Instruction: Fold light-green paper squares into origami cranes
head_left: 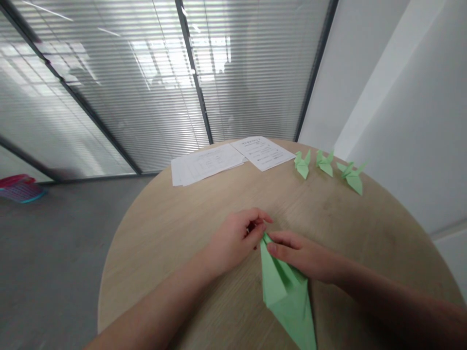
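Green folded paper (292, 311) lies toward the near side of a round wood-grain table (146, 253), with white printed sheets (207, 165) and three small paper cranes (324, 164) near its far edge. Slatted blinds (251, 92) in dark frames rise beyond, a white wall (408, 126) stands to the right, and a pink-and-blue basket (22, 188) sits on the grey floor (73, 253). Curled, the left hand (235, 238) pinches the paper's narrow far tip, while the right hand (301, 253) clamps it just beside, thumb on top.

There are three paper cranes (324, 165), one folded green paper (290, 306), one basket (22, 190).
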Action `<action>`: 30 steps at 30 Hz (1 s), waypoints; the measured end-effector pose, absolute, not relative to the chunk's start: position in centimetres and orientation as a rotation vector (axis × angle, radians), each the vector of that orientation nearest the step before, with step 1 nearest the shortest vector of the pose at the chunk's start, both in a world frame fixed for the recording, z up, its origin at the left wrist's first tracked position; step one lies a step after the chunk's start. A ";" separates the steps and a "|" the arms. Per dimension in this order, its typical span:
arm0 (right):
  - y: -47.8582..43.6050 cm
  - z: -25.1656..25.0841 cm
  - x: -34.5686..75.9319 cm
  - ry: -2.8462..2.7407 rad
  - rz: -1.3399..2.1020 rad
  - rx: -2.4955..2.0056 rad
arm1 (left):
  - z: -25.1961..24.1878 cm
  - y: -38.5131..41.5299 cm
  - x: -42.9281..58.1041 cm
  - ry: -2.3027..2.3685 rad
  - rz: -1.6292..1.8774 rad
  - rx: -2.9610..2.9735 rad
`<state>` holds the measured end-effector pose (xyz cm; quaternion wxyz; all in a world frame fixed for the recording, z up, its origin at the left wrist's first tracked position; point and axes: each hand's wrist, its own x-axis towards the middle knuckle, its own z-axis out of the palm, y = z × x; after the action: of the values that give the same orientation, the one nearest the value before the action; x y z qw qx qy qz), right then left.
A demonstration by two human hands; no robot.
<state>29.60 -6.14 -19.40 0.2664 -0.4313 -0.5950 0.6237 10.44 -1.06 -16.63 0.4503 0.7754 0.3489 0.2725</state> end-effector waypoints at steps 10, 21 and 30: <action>-5.7 -19.7 29.3 -1.596 1.687 -1.073 | -17.1 -0.6 9.9 0.755 0.618 1.613; -5.7 -19.5 29.5 -1.654 1.630 -1.068 | -17.0 0.3 9.3 0.662 0.510 1.468; -5.5 -19.5 29.6 -1.658 1.575 -1.172 | -17.3 0.6 9.3 0.772 0.561 1.627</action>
<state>29.62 -5.47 -19.50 0.2821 -0.4375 -0.6191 0.5880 9.26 0.58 -17.35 0.5875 0.6980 0.3312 0.2407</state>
